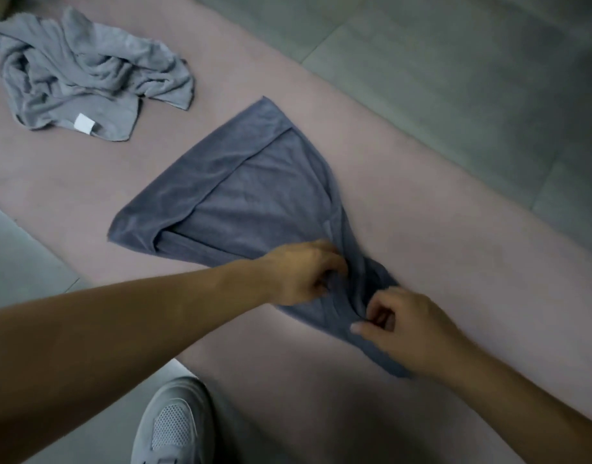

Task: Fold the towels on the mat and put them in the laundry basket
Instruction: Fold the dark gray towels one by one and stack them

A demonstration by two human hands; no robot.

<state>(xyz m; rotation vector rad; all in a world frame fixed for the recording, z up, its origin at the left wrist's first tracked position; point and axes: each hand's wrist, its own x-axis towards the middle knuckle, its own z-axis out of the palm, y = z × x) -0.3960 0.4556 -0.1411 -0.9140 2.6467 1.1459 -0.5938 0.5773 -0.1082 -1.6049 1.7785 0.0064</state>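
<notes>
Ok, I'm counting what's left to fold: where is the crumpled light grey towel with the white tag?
In the head view, the crumpled light grey towel lies upper left on the pink mat, apart from the dark blue-grey towel.

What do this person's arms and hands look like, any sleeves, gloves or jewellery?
Both forearms are bare as far as the picture shows: no sleeves. The left hand and right hand wear no gloves, and no ring, watch or bracelet is visible.

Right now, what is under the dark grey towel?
The pink mat shows all round the dark grey towel, which lies on it. The left hand and right hand pinch its bunched near end. Anything beneath the cloth is covered.
</notes>
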